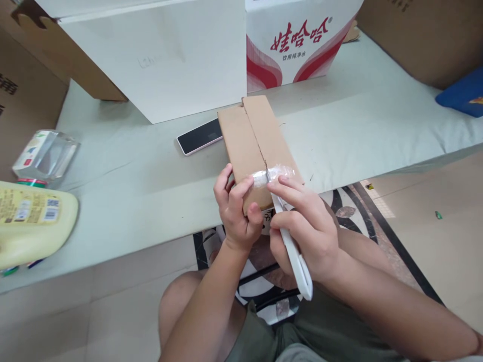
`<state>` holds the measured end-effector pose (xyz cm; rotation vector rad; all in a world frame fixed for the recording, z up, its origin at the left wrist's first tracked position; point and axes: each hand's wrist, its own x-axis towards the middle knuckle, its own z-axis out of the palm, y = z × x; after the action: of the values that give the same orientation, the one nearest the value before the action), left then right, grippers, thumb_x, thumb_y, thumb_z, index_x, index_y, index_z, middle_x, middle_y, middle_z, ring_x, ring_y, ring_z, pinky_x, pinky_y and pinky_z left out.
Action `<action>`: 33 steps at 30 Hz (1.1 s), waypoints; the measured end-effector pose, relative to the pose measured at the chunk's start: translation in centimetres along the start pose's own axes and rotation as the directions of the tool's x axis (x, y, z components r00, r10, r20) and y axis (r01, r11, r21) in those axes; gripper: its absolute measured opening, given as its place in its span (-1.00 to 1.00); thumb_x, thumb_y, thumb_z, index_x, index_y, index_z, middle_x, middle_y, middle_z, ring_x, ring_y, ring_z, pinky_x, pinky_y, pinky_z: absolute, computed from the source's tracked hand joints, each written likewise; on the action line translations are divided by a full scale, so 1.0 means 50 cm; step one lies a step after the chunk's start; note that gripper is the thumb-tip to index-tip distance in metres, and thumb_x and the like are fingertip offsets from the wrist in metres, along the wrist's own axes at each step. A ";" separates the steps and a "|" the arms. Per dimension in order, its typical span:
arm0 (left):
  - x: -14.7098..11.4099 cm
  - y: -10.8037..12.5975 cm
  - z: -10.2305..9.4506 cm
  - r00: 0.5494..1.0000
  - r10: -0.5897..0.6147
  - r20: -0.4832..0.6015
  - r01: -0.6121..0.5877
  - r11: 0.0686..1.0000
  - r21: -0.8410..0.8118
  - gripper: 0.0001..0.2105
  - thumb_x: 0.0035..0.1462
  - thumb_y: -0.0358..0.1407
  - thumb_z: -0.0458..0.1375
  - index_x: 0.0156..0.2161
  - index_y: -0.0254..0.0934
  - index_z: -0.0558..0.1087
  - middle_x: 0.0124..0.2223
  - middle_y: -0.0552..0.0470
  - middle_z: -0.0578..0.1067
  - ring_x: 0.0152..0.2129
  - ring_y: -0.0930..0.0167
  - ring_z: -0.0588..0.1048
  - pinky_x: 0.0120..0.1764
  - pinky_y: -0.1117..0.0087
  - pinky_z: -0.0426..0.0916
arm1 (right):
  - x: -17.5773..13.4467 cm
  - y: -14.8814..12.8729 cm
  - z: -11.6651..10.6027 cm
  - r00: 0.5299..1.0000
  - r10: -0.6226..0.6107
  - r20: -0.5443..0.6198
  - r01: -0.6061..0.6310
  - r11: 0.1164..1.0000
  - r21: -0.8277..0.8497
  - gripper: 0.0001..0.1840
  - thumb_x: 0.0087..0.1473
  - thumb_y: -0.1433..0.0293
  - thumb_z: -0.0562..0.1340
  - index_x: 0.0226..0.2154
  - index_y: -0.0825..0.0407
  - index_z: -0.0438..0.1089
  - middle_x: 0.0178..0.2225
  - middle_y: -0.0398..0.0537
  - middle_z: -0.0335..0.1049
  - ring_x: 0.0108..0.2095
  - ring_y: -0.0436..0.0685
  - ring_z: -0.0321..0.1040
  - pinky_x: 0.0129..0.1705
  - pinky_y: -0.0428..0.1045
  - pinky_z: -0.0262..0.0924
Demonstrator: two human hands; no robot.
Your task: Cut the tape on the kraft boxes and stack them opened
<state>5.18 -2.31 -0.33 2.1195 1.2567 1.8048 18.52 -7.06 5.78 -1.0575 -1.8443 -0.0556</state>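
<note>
A small brown cardboard box (241, 138) rests on the pale cloth-covered table, its near end at the table's edge. A seam runs along its top, and clear tape (284, 171) crosses that seam near the close end. My left hand (239, 213) grips the box's near left corner, fingertips by the tape. In my right hand (311, 226) is a white utility knife (292, 251). Its tip meets the tape at the seam, and my right fingers are wrapped around the handle, with the index finger extended toward the tape.
Behind the box stand a white carton (181, 60) and a red-and-white carton (302, 60). A phone (199, 137) lies partly behind the box. On the left are a clear bottle (56, 153) and a pale yellow jug (41, 226). A blue object (462, 95) sits at far right.
</note>
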 end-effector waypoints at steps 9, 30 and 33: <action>-0.002 0.001 -0.001 1.000 -0.011 0.011 0.011 1.000 0.019 -0.63 0.47 -0.10 -0.11 0.10 -0.23 0.43 0.30 -0.24 0.32 0.21 0.17 0.42 0.23 0.00 0.33 | 0.007 -0.006 0.001 1.000 0.008 0.025 -0.007 1.000 -0.016 -0.85 0.11 0.54 0.19 -0.31 -0.03 0.40 -0.13 0.00 0.62 0.04 0.24 0.55 0.10 0.14 0.39; -0.002 0.000 -0.001 1.000 -0.001 0.015 0.000 0.998 0.059 -0.60 0.46 -0.06 -0.11 0.07 -0.23 0.45 0.28 -0.24 0.34 0.19 0.17 0.43 0.20 0.01 0.36 | 0.030 -0.003 -0.018 0.987 0.151 0.061 -0.155 0.985 0.078 -0.89 0.13 0.46 0.14 -0.40 -0.03 0.31 -0.14 0.02 0.58 -0.11 0.20 0.55 -0.08 0.12 0.39; -0.003 -0.001 0.002 1.000 0.004 -0.004 -0.004 0.999 0.043 -0.60 0.46 -0.05 -0.11 0.07 -0.24 0.46 0.27 -0.24 0.35 0.19 0.18 0.43 0.21 0.03 0.35 | 0.028 0.001 -0.028 0.987 0.138 0.086 -0.148 0.982 0.119 -0.88 0.16 0.44 0.13 -0.41 -0.03 0.32 -0.15 0.03 0.59 -0.12 0.19 0.57 -0.13 0.10 0.41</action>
<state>5.24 -2.35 -0.51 2.1430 1.3050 1.8006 19.35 -6.78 7.59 -1.1141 -1.8100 0.1862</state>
